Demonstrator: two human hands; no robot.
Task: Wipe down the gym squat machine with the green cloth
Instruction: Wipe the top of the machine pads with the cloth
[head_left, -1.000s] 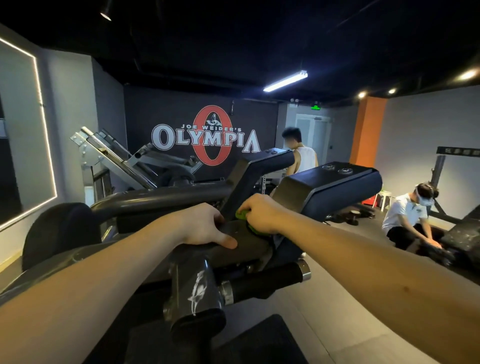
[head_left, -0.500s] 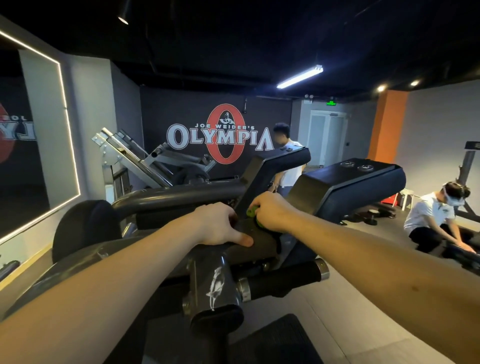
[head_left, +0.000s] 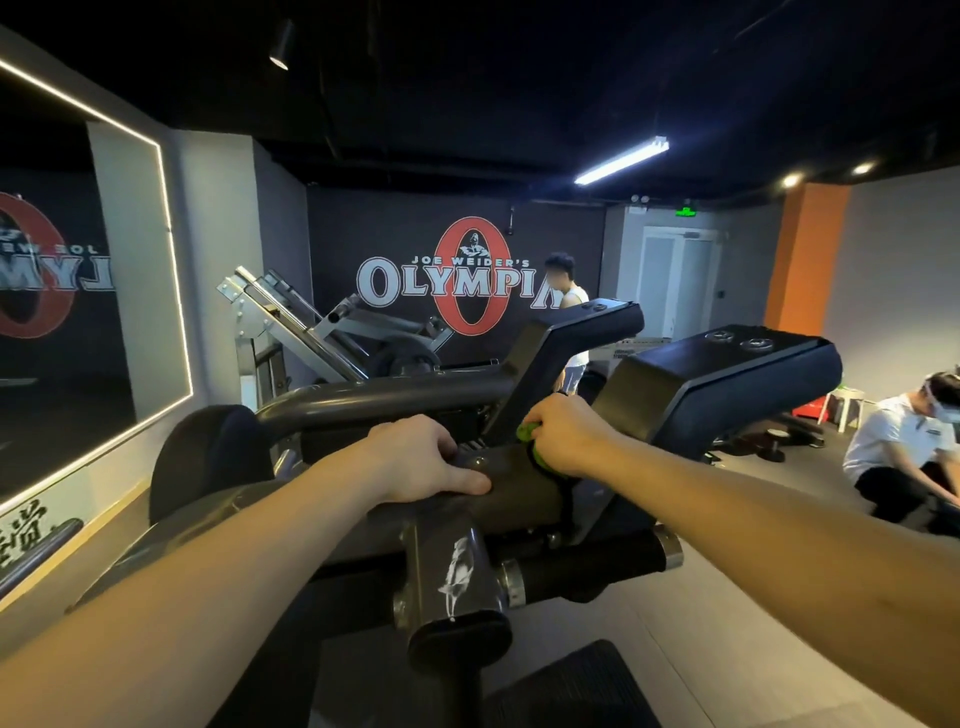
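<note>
**Head view**

1. My right hand (head_left: 569, 441) sits just right of frame centre. Its fingers are curled tight round the green cloth (head_left: 529, 432), which is bunched in the fist. Only a green edge shows at the left of the knuckles and a little below the palm.
2. The cloth is pressed against the squat machine (head_left: 452, 571) at the joint where the cross tube (head_left: 514, 493) meets the bracket rising to the left shoulder pad (head_left: 576, 322).
3. My left hand (head_left: 415, 457) is just left of centre and grips the same cross tube. The fingers wrap over the top and the thumb lies along the near side. It holds no cloth and, I judge, serves only to steady me.
4. Change over the last second: the whole scene has slid rightwards in the frame, so more of the mirror (head_left: 78, 312) at the left edge now shows. Both hands have kept their places on the tube. The cloth has stayed at the same joint.
5. Meaning for the task: I judge the wipe is being worked into this one joint and is not yet travelling. The right shoulder pad (head_left: 727, 379), the curved tube (head_left: 374, 400) and the black handle grip (head_left: 587, 566) lie beyond the cloth and would each need their own pass.
6. Two other people are in view, one at the right edge and one standing behind the pads, both well apart from the machine.
</note>
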